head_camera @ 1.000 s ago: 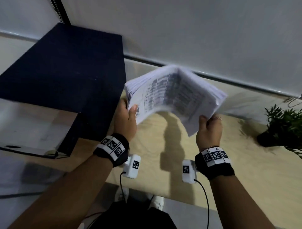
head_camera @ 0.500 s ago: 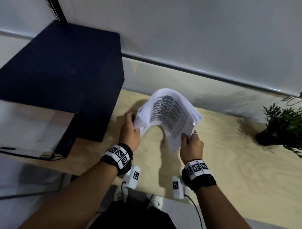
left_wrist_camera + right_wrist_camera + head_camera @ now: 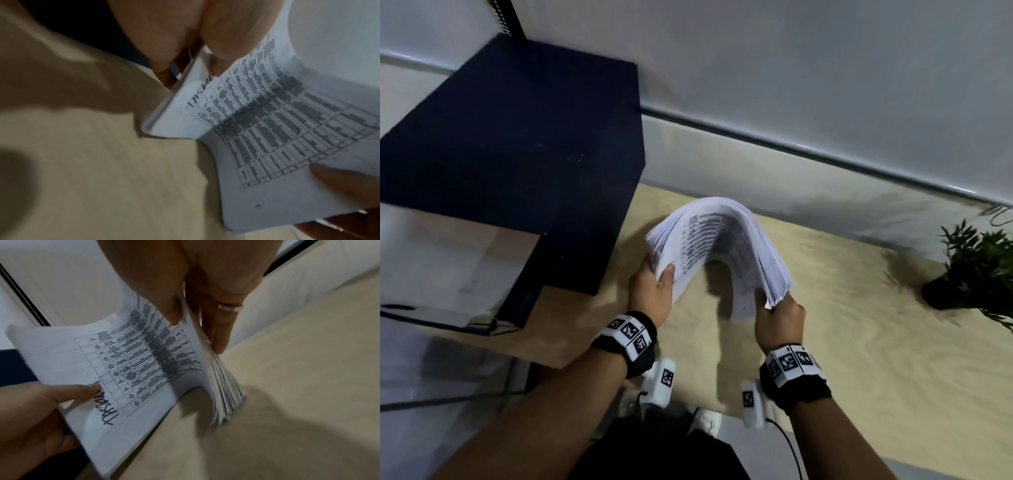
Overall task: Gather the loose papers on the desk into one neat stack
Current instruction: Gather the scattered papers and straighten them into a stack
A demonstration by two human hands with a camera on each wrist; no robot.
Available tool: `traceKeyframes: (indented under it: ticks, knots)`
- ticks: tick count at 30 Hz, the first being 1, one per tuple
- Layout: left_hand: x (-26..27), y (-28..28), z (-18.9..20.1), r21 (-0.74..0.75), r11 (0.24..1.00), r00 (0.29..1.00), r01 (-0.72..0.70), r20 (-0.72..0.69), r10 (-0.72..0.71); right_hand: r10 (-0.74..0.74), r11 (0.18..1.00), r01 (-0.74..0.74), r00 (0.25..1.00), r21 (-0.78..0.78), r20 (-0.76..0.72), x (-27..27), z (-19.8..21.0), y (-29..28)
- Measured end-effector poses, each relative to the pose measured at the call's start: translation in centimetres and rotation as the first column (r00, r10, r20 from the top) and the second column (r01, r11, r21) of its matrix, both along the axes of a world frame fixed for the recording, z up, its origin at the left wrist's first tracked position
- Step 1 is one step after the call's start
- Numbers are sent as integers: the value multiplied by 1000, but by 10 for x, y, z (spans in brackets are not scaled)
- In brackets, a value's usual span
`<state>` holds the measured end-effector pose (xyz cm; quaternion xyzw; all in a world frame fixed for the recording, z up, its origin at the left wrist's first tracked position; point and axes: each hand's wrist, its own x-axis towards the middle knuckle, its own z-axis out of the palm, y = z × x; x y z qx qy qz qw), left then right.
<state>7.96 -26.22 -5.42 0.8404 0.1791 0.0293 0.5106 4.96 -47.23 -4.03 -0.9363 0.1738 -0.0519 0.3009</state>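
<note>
**Paper stack bowed into an arch between your two hands**

You hold the stack of papers [image 3: 717, 240] above the light wooden desk [image 3: 859, 342], one short end in each hand, and the sheets are bent upward into a tall arch with the printed table facing down and toward you. Your left hand [image 3: 650, 294] grips the left end near the black box [image 3: 517, 154]: the thumb lies on the printed face and the fingers curl behind the sheets, as the left wrist view shows with the thumb and fingers [image 3: 164, 48] closing on the edge. Your right hand [image 3: 779, 322] pinches the right end, thumb on the inner printed side and fingers on the outer side; a ring [image 3: 230, 307] shows on one of those fingers. At that right end the sheet edges fan out unevenly rather than lying flush. The lower corners of the stack come close to the desk surface, though with the blur you cannot tell whether they touch it. A handwritten word in dark marker sits beside the table on the facing sheet, near your left thumb in the right wrist view. A small potted plant [image 3: 976, 267] stands well apart at the right edge of the desk. Both wrists carry black bands with square marker tags.
</note>
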Motion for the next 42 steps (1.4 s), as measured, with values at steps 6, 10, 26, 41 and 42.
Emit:
traceKeyframes:
  ticks: [6,10,26,41,42]
  knots:
    - [11,-7,32,47,998,965,-41,262,27,9,990,37,949,-137,316,6,26,-1]
    - [-1,-9,2,51,998,993,20,118,-26,-22,998,29,995,-63,102,-1,10,4]
    - [20,35,12,-132,991,975,-36,-220,6,-160,954,156,987,257,-4,7,10,-48]
    - [8,39,-35,94,988,922,124,-379,-80,-143,970,212,895,121,-423,-3,-69,-63]
    - [10,40,-30,79,989,932,121,-353,-86,-110,979,172,899,111,-424,-2,-68,-62]
